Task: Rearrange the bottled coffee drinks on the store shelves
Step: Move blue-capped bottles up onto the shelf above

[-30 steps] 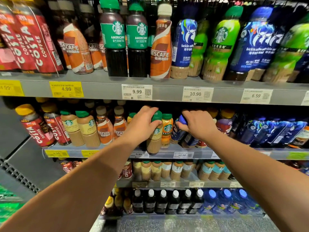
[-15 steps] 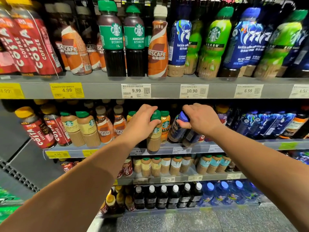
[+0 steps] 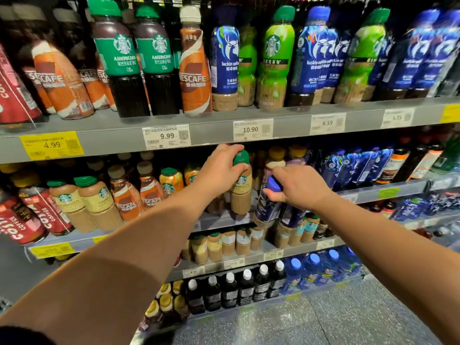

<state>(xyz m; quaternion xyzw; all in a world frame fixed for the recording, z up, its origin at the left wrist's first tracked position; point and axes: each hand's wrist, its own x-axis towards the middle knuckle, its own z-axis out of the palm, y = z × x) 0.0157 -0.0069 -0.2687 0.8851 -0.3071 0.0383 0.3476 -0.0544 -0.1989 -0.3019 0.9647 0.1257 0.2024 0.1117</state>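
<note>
Two bottles are in my hands at the second shelf (image 3: 388, 192) from the top. My left hand (image 3: 219, 168) has its fingers curled over the green cap of a tan Starbucks latte bottle (image 3: 241, 192), gripping it by the top; the bottle stands upright, though I cannot tell whether its base rests on the shelf or hangs just above it. At about 3 o'clock from it, just beside, my right hand (image 3: 298, 185) is closed around the neck and blue cap of a dark blue bottle (image 3: 267, 207), which tilts with its cap toward 1 o'clock and its base out past the shelf's front edge. The two bottles look close enough to touch, but motion blur keeps me from being sure.

At 9 o'clock from the left hand, on the same shelf, stand orange Nescafe bottles (image 3: 127, 197), then more tan Starbucks bottles (image 3: 99, 205), then red Costa bottles (image 3: 42, 215) at the far end. At 3 o'clock from the right hand lies a row of blue Luckin bottles (image 3: 358, 165), leaning.

On the top shelf (image 3: 219, 128), at 12 o'clock from my hands, a blue Luckin bottle (image 3: 225, 61) stands between a Nescafe bottle (image 3: 195, 70) and green-labelled Starbucks bottles (image 3: 275, 58). A price tag reading 10.90 (image 3: 252, 130) sits on that shelf's edge directly above the left hand.
</note>
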